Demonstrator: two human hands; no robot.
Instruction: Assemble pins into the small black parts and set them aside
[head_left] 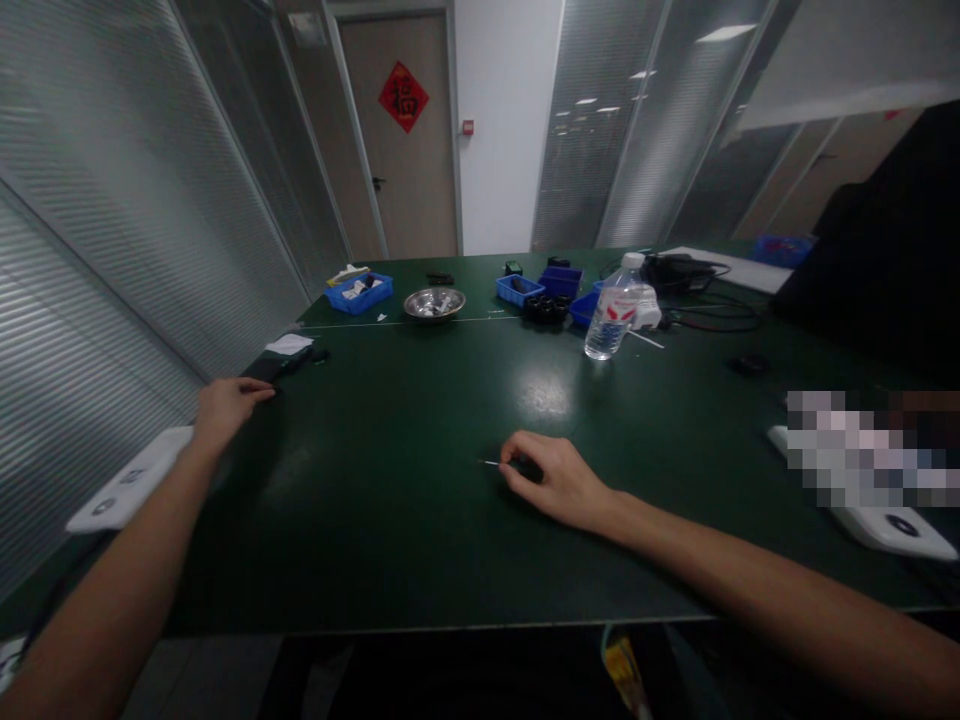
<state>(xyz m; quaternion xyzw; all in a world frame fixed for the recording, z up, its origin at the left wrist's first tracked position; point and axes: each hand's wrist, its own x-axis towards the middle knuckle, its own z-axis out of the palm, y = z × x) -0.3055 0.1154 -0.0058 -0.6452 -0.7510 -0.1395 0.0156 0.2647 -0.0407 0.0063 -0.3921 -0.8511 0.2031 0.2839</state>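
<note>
My left hand [223, 408] reaches out to the left edge of the dark green table [420, 520], its fingers curled at a flat black object [264, 370] lying there. My right hand [553, 480] rests on the middle of the table, its fingers closed on a small dark tool [525, 468] whose thin pale tip [489, 463] points left.
A white device [127, 490] lies at the left edge and another white device [885, 520] at the right. Farther back stand a water bottle [611, 320], a metal bowl [434, 302], blue bins [358, 292], black cables [697, 300] and a white paper [289, 344].
</note>
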